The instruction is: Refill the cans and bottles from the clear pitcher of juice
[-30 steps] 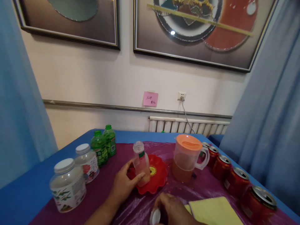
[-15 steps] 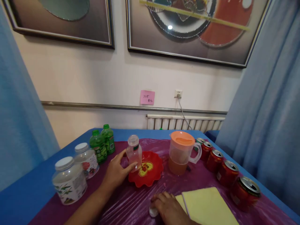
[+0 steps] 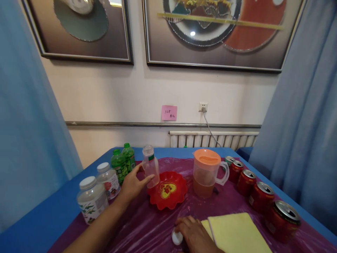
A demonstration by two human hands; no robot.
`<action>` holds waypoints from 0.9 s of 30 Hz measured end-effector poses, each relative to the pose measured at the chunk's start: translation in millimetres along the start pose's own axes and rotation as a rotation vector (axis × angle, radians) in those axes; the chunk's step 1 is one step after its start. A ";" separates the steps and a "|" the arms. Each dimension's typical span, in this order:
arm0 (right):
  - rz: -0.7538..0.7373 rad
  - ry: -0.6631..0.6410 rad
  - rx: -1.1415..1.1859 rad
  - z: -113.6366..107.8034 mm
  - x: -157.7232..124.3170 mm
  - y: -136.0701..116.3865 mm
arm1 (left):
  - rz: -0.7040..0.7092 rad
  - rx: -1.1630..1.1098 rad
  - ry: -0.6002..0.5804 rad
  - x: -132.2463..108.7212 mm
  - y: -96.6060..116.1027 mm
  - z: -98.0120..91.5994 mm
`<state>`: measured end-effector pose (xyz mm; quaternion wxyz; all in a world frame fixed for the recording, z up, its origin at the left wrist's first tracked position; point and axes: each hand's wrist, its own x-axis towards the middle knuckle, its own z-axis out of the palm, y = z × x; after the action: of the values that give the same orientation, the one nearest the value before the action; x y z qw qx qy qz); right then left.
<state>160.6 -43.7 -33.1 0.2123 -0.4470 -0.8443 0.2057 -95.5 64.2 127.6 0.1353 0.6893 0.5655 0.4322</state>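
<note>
My left hand (image 3: 137, 181) is closed around a clear plastic bottle (image 3: 151, 167) with an uncapped mouth and a small green label. The bottle is upright at the left rim of a red scalloped plate (image 3: 168, 202), which bears a yellow design. Low in the view, my right hand (image 3: 193, 232) has its fingers curled at a round white cap (image 3: 177, 238) on the purple sheet. Part of the cap's edge is behind the fingers. Beside this hand lies a folded yellow cloth (image 3: 238, 232).
A lidded pitcher (image 3: 205, 172) of amber liquid stands right of the plate. Several cans (image 3: 261, 196) line the right side. Two white-capped jars (image 3: 92, 200) and two green bottles (image 3: 119, 165) line the left. The purple sheet (image 3: 142, 225) covers a blue table (image 3: 60, 196).
The bottle in my left hand has shifted slightly up and left relative to the plate. More of the white cap shows beside my right fingers. The whole view has shifted a little.
</note>
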 end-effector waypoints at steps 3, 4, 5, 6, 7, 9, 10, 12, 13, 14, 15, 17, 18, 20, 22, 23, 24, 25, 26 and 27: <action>-0.007 0.050 -0.021 6.1 0.3 -0.9 | 0.022 0.015 -0.029 2.8 2.2 -7.1; -0.011 0.059 -0.022 7.9 0.6 -0.7 | 0.025 0.019 -0.036 2.8 3.7 -8.5; -0.013 0.064 -0.023 9.4 1.0 -0.1 | 0.026 0.019 -0.040 2.2 5.7 -8.6; -0.014 0.063 -0.023 10.5 1.6 0.8 | 0.024 0.013 -0.041 1.0 8.1 -7.2; -0.013 0.057 -0.022 11.2 2.3 1.9 | 0.018 0.002 -0.038 -0.6 10.9 -4.2; -0.019 0.031 -0.023 11.3 3.2 3.8 | 0.001 -0.034 -0.032 -5.1 16.9 6.9; -0.016 0.036 -0.028 10.7 3.2 4.1 | -0.007 -0.055 -0.029 -7.5 19.7 14.4; 0.009 0.101 -0.036 8.8 1.9 2.3 | -0.011 -0.085 -0.027 -11.8 23.6 31.1; 0.025 0.158 -0.035 7.5 0.7 0.2 | -0.008 -0.087 -0.030 -13.4 24.3 39.3; 0.035 0.227 -0.027 5.9 -0.9 -2.4 | -0.004 -0.078 -0.030 -14.6 23.9 47.0; 0.035 0.298 -0.012 3.9 -2.8 -5.2 | 0.002 -0.061 -0.028 -15.2 22.4 53.9; -0.016 0.437 0.031 -2.2 -7.4 -9.4 | 0.027 -0.023 -0.026 -15.1 16.3 64.7; -0.048 0.522 0.053 -6.8 -10.0 -10.1 | 0.048 -0.005 -0.025 -14.7 12.0 68.7; -0.077 0.720 0.091 -21.0 -15.6 -6.8 | 0.092 0.039 -0.017 -14.1 2.3 74.1; -0.002 0.926 0.115 -43.1 -20.6 4.3 | 0.133 0.094 -0.008 -14.8 -6.8 76.6; 0.075 1.020 0.125 -56.7 -22.2 12.8 | 0.152 0.120 -0.007 -15.9 -10.4 77.0; 0.177 1.100 0.137 -71.6 -22.9 23.1 | 0.170 0.137 -0.013 -17.4 -13.2 77.0; 0.269 1.174 0.158 -87.0 -22.4 34.6 | 0.186 0.145 -0.024 -19.2 -15.1 76.7; 0.348 1.229 0.204 -101.9 -20.8 46.8 | 0.196 0.146 -0.037 -21.3 -16.1 76.2; 0.412 1.251 0.279 -115.8 -18.0 58.9 | 0.196 0.142 -0.049 -23.4 -16.4 75.6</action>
<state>271.9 -10.3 27.6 0.6736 -0.6023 -0.4253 0.0514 -49.4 71.3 61.6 0.0567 0.7594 0.5211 0.3853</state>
